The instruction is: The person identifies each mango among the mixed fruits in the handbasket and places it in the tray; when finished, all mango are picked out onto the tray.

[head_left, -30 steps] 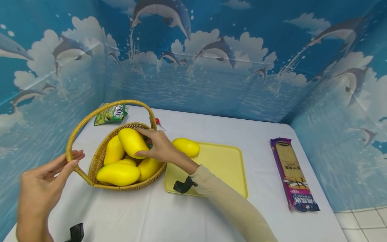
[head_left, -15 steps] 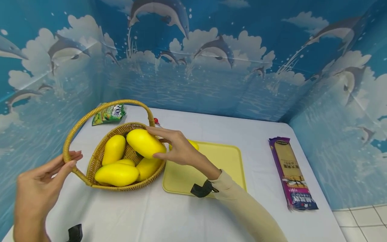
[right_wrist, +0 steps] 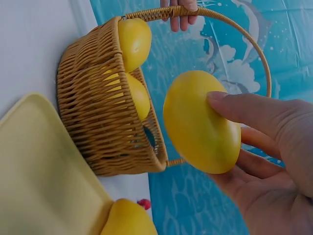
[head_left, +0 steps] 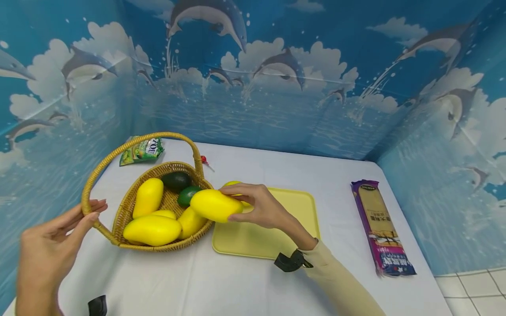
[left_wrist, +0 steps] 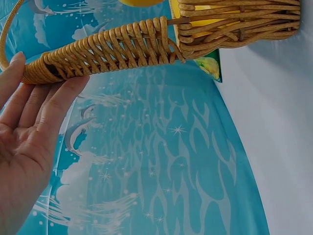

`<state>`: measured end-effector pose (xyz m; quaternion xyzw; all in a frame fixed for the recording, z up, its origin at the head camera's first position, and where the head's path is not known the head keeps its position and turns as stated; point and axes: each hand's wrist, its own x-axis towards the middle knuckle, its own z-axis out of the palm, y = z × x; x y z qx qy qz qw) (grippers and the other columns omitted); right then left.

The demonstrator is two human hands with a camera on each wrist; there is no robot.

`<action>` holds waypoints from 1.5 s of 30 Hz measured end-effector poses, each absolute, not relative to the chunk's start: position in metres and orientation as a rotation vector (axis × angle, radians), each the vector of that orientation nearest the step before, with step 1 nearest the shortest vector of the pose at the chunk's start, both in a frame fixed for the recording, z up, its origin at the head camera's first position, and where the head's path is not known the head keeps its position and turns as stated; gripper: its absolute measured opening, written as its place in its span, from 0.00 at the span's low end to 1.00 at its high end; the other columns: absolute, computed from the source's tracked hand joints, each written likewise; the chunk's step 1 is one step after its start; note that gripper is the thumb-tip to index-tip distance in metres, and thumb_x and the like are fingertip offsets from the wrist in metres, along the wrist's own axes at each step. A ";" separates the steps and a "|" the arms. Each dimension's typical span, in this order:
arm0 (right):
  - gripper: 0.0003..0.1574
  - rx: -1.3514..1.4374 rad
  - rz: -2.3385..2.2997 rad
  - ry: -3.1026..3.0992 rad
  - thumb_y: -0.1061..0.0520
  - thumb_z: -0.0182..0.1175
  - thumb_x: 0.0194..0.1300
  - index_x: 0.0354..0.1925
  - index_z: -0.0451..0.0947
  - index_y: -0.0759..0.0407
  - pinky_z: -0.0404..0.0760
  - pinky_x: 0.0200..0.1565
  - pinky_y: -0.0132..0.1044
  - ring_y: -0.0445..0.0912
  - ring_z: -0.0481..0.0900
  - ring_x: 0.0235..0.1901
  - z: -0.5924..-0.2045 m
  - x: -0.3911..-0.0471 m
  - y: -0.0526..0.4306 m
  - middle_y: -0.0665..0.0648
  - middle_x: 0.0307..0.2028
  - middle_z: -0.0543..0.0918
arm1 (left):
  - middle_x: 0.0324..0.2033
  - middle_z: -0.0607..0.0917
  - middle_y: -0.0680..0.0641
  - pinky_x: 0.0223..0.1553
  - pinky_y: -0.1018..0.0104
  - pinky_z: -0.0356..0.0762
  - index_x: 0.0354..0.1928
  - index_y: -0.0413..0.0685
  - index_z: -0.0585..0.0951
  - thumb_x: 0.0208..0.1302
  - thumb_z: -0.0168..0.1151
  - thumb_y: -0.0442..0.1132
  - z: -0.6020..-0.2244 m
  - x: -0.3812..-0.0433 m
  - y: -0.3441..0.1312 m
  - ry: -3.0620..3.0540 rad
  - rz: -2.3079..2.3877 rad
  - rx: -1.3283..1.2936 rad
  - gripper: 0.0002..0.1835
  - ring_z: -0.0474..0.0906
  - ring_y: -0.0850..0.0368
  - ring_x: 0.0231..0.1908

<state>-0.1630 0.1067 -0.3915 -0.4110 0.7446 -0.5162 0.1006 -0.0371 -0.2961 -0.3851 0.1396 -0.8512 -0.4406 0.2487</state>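
Yellow mango (head_left: 215, 205) was up in the right hand (head_left: 258, 206), held over the tray-side rim of a wicker basket (right_wrist: 93, 98). From the right wrist you could see a gap all round it, so it wasn't touching the basket or the fruit inside. Thumb on one side, fingers wrapped behind on the other, spread about as wide as the mango itself, so yeah, they had hold of it.

Left hand (head_left: 51, 245) was over at the basket's tall arched handle (head_left: 130, 142), pinching it low down on the far left. Fingers were pretty straight, with the thumb coming in from the opposite side and just the handle between.

Inside the basket were more mangoes: one standing up against the left side (head_left: 148, 197), one lying across the front (head_left: 153, 229), one over on the right (head_left: 191, 221), plus a bit of yellow poking out between them. Two dark green fruits, avocados by the look of them (head_left: 176, 181), sat toward the back.

Right beside the basket was a pale yellow tray (head_left: 300, 210) with another mango (right_wrist: 128, 220) at its back left corner, partly hidden by the right hand from the head view. A green snack pouch (head_left: 143, 151) and a red lollipop (head_left: 204, 160) lay behind the basket, and a purple pasta packet (head_left: 381, 228) was well off to the right, all on a white-covered worktop (head_left: 158, 281).
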 end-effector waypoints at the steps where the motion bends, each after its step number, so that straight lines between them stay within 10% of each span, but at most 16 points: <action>1: 0.38 -1.202 -1.533 2.203 0.68 0.77 0.63 0.70 0.79 0.67 0.83 0.65 0.41 0.56 0.80 0.68 -0.394 -0.162 0.110 0.64 0.68 0.82 | 0.55 0.92 0.48 0.52 0.87 0.77 0.65 0.56 0.87 0.74 0.72 0.38 -0.385 -0.037 -0.296 -2.324 -1.199 0.388 0.20 0.83 0.81 0.49; 45: 0.32 -0.919 -1.443 2.452 0.67 0.77 0.64 0.65 0.82 0.70 0.87 0.60 0.45 0.61 0.84 0.62 -0.461 -0.155 0.146 0.66 0.63 0.86 | 0.54 0.91 0.56 0.55 0.87 0.75 0.67 0.55 0.85 0.74 0.72 0.39 -0.373 -0.034 -0.289 -2.380 -1.179 0.486 0.21 0.79 0.82 0.52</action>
